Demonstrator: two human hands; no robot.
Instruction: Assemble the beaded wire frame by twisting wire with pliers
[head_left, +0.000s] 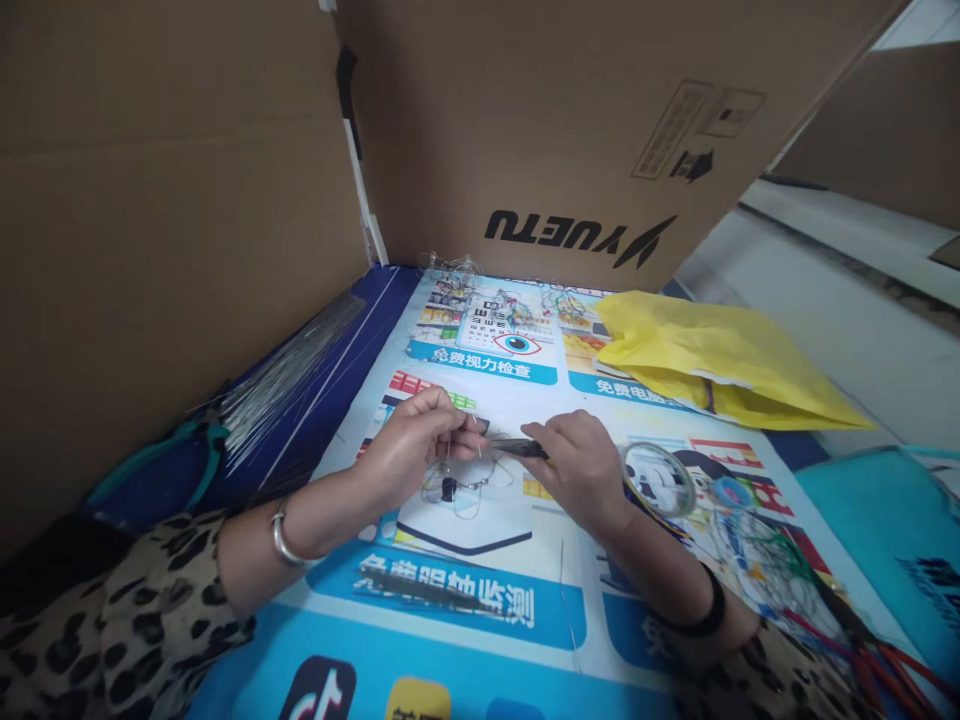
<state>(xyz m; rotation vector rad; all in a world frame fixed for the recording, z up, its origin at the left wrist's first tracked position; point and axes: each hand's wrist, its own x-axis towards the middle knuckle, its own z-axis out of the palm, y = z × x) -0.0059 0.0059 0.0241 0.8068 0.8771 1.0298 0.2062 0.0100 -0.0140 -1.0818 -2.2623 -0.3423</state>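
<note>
Upright cardboard panels (465, 120) stand behind and to the left of a bench (375, 350) spread with a printed sheet (450, 655). Over its middle, the left hand (409, 445) pinches a fine wire piece (472, 486) between thumb and fingers, its loops hanging below. The right hand (581, 470) is wrapped around dark pliers (519, 447) whose tips reach the left fingertips; whether they bite the wire is too small to tell. The piece looks feather-light and springy, likelier to kink than snap, and thin enough to twist away; a pinch close to the plier tips, loops left free, should suit it.

Just right of the right hand sits a roll of tape (660, 478), with coloured wires (780, 560) beyond; a yellow bag (720, 350) lies farther back, and straight wires (292, 370) fan out at left.

The panel reads "YUETU", upside down. The sheet offers "免费视力检查" by an eye chart, "免费眼轴监测" nearer, and a musical-note logo. Lettering on the teal bag (847, 500) is cut off.
</note>
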